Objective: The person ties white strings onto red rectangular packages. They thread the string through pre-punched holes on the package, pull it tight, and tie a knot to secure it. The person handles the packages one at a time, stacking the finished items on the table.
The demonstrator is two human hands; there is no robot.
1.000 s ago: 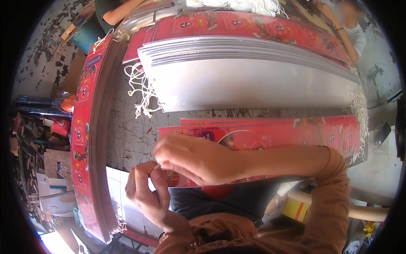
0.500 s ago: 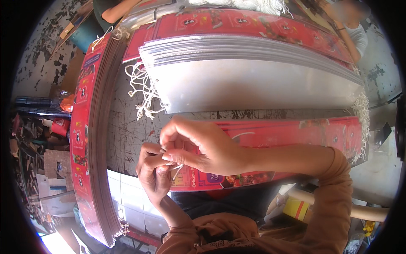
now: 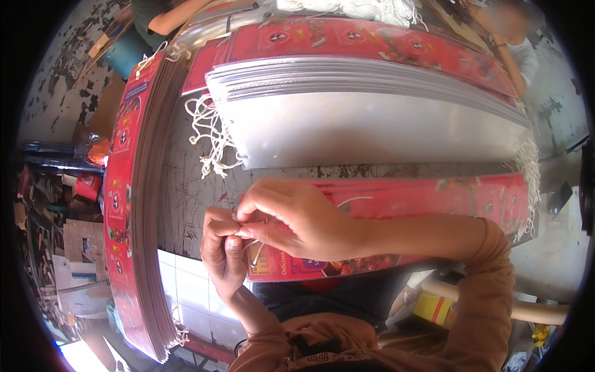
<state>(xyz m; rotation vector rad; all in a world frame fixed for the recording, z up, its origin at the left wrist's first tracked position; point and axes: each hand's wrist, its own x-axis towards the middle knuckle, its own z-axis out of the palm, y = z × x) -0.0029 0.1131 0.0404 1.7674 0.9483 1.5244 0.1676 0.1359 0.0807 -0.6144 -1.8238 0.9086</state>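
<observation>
In front of me lies a red printed strip banner (image 3: 427, 201), on top of other red ones, with a white string (image 3: 256, 255) coming through its left end. Over that end my two hands meet, fingertips close together. My left hand (image 3: 222, 251) pinches the string between thumb and bent fingers. From above, my right hand (image 3: 304, 217) curls over, its thumb and forefinger closed on the string beside the left fingertips. The fingers hide the string's end and any knot there.
Beyond my hands stands a stack of pale-backed banners (image 3: 372, 127), with knotted string loops (image 3: 214, 139) hanging at its left end. Another tall banner stack (image 3: 118, 204) runs along the left. A white string bundle (image 3: 372, 7) lies at the back. Two people's arms (image 3: 170, 22) show at the far corners.
Both hands stay at the banner's left end with small finger shifts. The right hand has moved slightly down, and more of the banner's left corner and the string's hole shows.
</observation>
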